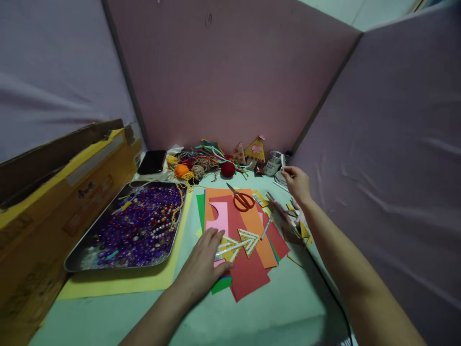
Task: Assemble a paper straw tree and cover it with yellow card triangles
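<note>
**A:** What do we see from the head view?

**B:** We see the left hand [201, 262] lying flat and released on the paper, its fingers [216, 235] spread and just touching the near end of a gold-and-white arrow-shaped paper cut-out [248, 239]. A pink paper piece [218, 216] lies just beyond them.

**A:** And the right hand?

**B:** We find the right hand [297, 185] raised toward the far right, clenched in a pinch on a thin white stick [283, 162], too small for us to identify. Loose gold paper scraps [301, 229] lie below it.

**A:** Where does the cut-out lie?

**B:** We see it near the middle, on overlapping orange and red paper sheets [248, 240], with red-handled scissors [243, 199] on the orange sheet, farther away.

**A:** What surrounds them?

**B:** On the pale green surface [270, 317], we see a metal tray of purple beads [165, 230] on yellow card [118, 283] to the left. Along the far edge stand a red yarn ball [228, 169], paper triangles [255, 151] and a small metal cup [272, 163].
</note>
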Demonstrator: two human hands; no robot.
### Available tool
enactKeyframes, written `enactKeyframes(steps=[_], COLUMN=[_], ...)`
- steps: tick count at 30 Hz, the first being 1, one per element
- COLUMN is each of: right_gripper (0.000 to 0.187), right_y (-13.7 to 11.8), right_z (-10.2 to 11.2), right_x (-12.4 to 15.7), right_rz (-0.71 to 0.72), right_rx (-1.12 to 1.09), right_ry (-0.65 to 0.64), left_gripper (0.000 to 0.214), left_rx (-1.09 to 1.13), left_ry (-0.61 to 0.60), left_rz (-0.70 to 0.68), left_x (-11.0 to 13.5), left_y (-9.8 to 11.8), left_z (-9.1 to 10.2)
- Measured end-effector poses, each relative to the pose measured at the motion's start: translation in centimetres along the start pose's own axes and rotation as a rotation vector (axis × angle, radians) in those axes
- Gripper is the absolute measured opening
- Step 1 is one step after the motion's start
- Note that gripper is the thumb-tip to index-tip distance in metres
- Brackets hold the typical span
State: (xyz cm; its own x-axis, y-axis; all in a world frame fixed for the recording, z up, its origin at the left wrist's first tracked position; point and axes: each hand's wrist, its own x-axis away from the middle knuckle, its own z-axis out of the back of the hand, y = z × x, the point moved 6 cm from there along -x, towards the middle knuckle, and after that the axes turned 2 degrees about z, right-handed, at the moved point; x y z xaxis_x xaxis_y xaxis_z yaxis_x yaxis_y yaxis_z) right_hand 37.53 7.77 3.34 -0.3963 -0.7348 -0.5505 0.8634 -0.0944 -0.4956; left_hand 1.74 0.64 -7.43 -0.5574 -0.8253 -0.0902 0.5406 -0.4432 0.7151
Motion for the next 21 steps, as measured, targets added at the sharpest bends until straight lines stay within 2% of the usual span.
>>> enactKeyframes(steps=[2,5,8,12,14,16,21], right_gripper=[0.025,0.024,0.024,0.026,0.029,0.031,0.031], right_y=[-2.9,-7.1,-10.2,-11.6,-11.3,-10.5,-9.6], right_z=[-0.4,-1.9,-3.0,-4.7,-5.5,-5.9,-5.7], right_x=[3.7,9.9,15.3,19.3,20.1,20.2,19.7], right_rz=[-0.052,-0.19,-0.29,-0.34,-0.376,-0.39,-0.268], right_rx=[-0.437,-0.88,-1.1,-1.182,-1.188,-1.162,-0.974], right_ry=[-0.1,-0.378,-0.566,-0.707,-0.697,-0.615,-0.396], left_gripper=[0.058,0.041,0.042,0.049,0.046,0.04,0.029], left_rx=[0.046,0.186,0.453,0.891,1.005,1.038,0.931], left_ry=[0.106,0.257,0.324,0.238,0.215,0.221,0.245], left_rz=[-0.008,0.006,0.099,0.16,0.153,0.145,0.141], left_x=[-0.1,-0.1,-0.1,-0.7,-0.9,-1.0,-0.8], left_y=[0.6,1.3,1.0,0.3,0.1,0.0,0.5], left_z=[1.1,2.7,3.3,2.2,1.7,1.6,1.7])
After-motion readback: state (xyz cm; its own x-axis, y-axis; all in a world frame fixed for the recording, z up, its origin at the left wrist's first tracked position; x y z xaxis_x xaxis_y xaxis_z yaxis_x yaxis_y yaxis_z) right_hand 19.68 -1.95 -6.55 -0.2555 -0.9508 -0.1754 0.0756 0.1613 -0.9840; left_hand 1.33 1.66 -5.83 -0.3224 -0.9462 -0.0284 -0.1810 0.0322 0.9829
